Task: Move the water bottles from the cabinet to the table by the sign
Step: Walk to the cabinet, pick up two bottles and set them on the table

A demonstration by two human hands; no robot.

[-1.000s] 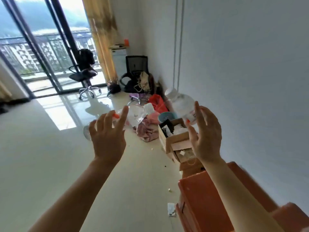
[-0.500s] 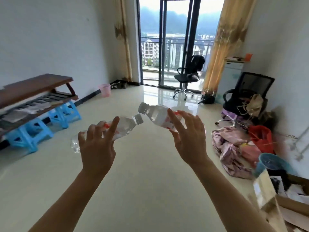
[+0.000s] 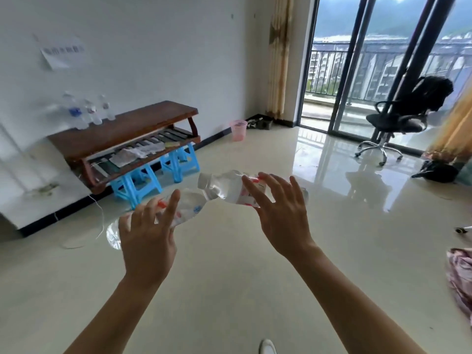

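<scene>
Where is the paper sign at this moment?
Head view, upper left: the sign hangs on the white wall above the wooden table, just over the bottles standing there.

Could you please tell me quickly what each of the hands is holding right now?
Left hand: closed around the nearer water bottle.
Right hand: closed around the farther water bottle.

Bare left forearm (image 3: 122, 310), bare right forearm (image 3: 357, 297), white shoe toe (image 3: 267, 347).
</scene>
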